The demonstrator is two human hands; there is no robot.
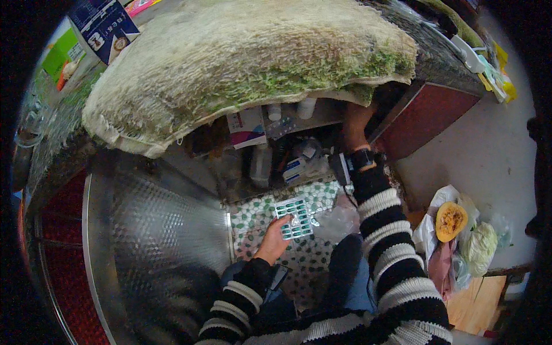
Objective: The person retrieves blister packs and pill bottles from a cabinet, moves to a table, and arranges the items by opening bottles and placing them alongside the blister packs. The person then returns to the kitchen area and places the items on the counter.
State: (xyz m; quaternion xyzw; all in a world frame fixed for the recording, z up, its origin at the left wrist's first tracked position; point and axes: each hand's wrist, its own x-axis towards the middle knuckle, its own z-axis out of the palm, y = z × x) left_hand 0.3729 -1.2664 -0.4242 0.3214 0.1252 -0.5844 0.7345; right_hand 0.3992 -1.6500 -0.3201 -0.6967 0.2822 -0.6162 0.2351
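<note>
Between the thumb and fingers of my left hand (274, 238) is a blister pack of green capsules (295, 218), held flat above the pebble-patterned floor. My right hand (359, 123) reaches into the dark cabinet, under the hanging edge of a fleecy cloth (258, 56); its fingers are hidden there. On the cabinet shelf are a white and purple medicine box (247, 128), another blister pack (282, 128) and white bottles (306, 108). Lower down lie a small blue and white box (294, 169) and a clear bottle (261, 164).
A clear plastic bag (338, 222) lies on the floor. The open metal-lined cabinet door (172, 215) stands at left, a red door panel (427, 116) at right. Farther right are a cut pumpkin (451, 222) and a cabbage (479, 248). A dark blue box (103, 32) stands on top.
</note>
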